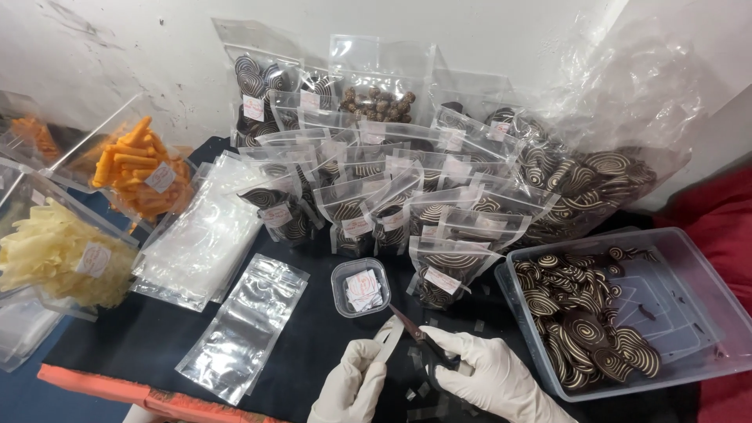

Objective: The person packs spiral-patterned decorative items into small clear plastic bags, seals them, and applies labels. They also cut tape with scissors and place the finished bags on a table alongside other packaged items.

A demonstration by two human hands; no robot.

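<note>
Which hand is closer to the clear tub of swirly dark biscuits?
Right. The right hand, holding scissors, lies just left of the tub. The left hand, holding a small white strip, is farther left.

Both gloved, the left hand (354, 385) pinches while the right hand (487, 376) grips, fingers curled.

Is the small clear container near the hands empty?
No, the small clear container holds a pile of small white labels, in front of the gloved left hand and right hand.
</note>
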